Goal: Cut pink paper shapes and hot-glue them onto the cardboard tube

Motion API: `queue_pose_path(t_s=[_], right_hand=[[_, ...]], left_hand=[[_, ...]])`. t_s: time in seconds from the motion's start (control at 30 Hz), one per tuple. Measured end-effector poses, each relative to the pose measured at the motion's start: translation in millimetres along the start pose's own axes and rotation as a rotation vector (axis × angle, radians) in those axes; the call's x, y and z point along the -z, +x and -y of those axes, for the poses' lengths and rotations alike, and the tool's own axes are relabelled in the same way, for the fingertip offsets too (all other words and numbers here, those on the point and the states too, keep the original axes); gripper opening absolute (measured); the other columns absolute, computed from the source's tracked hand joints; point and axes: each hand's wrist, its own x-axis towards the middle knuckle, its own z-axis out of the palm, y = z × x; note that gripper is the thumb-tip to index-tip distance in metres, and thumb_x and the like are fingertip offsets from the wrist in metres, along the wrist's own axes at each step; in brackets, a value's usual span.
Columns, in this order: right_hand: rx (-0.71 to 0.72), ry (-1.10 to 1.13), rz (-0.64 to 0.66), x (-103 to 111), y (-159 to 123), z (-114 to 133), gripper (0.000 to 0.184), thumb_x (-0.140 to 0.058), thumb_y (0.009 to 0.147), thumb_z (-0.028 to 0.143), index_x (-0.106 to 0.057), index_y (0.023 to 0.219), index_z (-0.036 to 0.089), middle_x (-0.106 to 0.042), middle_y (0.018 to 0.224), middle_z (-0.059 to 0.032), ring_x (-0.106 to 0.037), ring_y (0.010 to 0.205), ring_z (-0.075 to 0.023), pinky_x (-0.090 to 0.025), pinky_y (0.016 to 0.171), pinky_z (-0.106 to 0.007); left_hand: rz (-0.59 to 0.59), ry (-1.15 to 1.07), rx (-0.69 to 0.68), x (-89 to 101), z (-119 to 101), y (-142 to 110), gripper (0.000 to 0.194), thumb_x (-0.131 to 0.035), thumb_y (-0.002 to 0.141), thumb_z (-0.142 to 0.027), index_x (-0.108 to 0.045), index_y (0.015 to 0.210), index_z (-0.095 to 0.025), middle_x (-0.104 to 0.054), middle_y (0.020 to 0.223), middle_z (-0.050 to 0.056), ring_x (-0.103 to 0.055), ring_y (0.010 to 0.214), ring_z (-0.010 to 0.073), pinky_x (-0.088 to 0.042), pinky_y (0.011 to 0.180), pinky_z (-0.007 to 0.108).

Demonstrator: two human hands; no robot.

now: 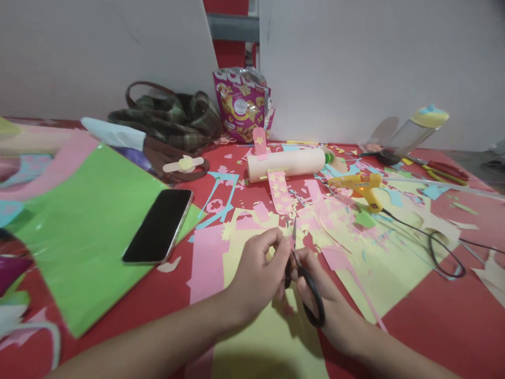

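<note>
In the head view, black-handled scissors [313, 300] are gripped by my right hand [325, 295], fingers through the loops and blades pointing away from me. My left hand [260, 268] is closed in a pinch right beside the blades, on what looks like a small piece of paper mostly hidden by the fingers. Under both hands lies a pale yellow sheet [272, 342], overlapping a pink sheet [203, 263]. Just beyond the scissors, a pink strip with yellow stars [279, 192] extends from a cream paper tube [288, 164].
A phone [160, 226] rests on a green sheet [90, 242] at left. The yellow glue gun [359, 187], its orange light lit, trails a black cord. Paper scraps litter the red table. Behind stand a snack bag [242, 108], a plaid bag [165, 118] and a clear tilted cylinder [412, 137].
</note>
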Motion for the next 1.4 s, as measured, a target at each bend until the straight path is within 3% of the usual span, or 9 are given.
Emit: queue_pose_path(t_s=[0.27,0.43,0.63,1.0,1.17,1.4], right_hand=[[-0.013,0.051,-0.017,-0.4,1.3,-1.3,0.028,-0.043,0.079,0.047,-0.027,0.078,0.023,-0.040,0.059,0.0062,-0.031,0.045,-0.0066,-0.032,0.046,-0.021],[-0.008,0.138,-0.027,-2.5,1.6,-3.8,0.031,-0.047,0.076,0.048,-0.028,0.078,0.023,-0.045,0.056,0.0063,-0.038,0.045,-0.0070,-0.032,0.044,-0.021],[-0.007,0.191,-0.050,-3.9,3.3,-4.6,0.033,-0.052,0.073,0.047,-0.029,0.075,0.023,-0.040,0.050,0.0094,-0.040,0.043,-0.0066,-0.031,0.040,-0.018],[-0.006,0.203,-0.128,-1.9,8.1,-7.9,0.038,-0.058,0.067,0.047,-0.028,0.073,0.024,-0.040,0.050,0.0114,-0.042,0.037,-0.0062,-0.038,0.038,-0.020],[0.085,0.220,-0.219,2.1,10.4,-6.8,0.035,-0.057,0.069,0.045,-0.030,0.071,0.024,-0.043,0.058,0.0092,-0.045,0.040,-0.0067,-0.038,0.040,-0.021],[0.265,0.187,-0.365,14.1,11.7,-5.6,0.031,-0.066,0.065,0.034,-0.038,0.077,0.023,-0.049,0.072,0.0046,-0.048,0.064,-0.0104,-0.038,0.059,-0.022]], left_hand=[[-0.020,0.056,-0.036,0.8,-1.0,1.3,0.029,-0.038,0.082,-0.033,-0.035,0.057,-0.018,-0.044,0.047,-0.007,-0.040,0.039,0.0059,-0.034,0.042,0.019],[-0.061,0.096,-0.062,0.9,-0.6,3.0,0.029,-0.040,0.081,-0.030,-0.036,0.055,-0.017,-0.040,0.047,-0.007,-0.041,0.045,0.0063,-0.034,0.046,0.017],[-0.063,0.106,-0.098,3.6,-2.2,3.8,0.028,-0.040,0.080,-0.023,-0.034,0.053,-0.016,-0.038,0.046,-0.007,-0.039,0.045,0.0047,-0.032,0.045,0.015],[-0.065,0.157,-0.097,5.3,-6.3,6.0,0.026,-0.039,0.078,-0.021,-0.035,0.054,-0.016,-0.036,0.050,-0.006,-0.036,0.049,0.0057,-0.032,0.048,0.016],[-0.007,0.119,-0.074,5.1,-7.5,7.3,0.026,-0.039,0.077,-0.020,-0.034,0.052,-0.017,-0.034,0.048,-0.007,-0.033,0.046,0.0060,-0.030,0.046,0.017],[0.216,0.154,-0.065,9.0,-3.8,12.7,0.024,-0.040,0.074,-0.019,-0.037,0.051,-0.015,-0.036,0.049,-0.006,-0.033,0.047,0.0050,-0.027,0.047,0.017]])
